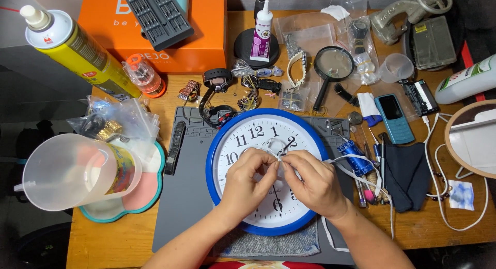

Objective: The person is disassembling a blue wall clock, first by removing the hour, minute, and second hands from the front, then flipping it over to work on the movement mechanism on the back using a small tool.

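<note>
A round wall clock [243, 135] with a blue rim and white face lies flat on a grey work mat [181, 207]. Both hands meet over the clock's middle. My left hand [247, 180] and my right hand [311, 180] pinch a thin white cord or strap [345, 163] between their fingertips. The cord trails off to the right across the mat. The fingers hide what lies at the clock's centre.
A clear plastic jug [77, 171] sits at left on a pastel tray. A yellow spray can [77, 49], orange box [206, 42], glue tube [262, 34], magnifying glass [331, 67], several watches, a blue phone [392, 111], black cloth [405, 173] and mirror [473, 140] crowd the wooden table.
</note>
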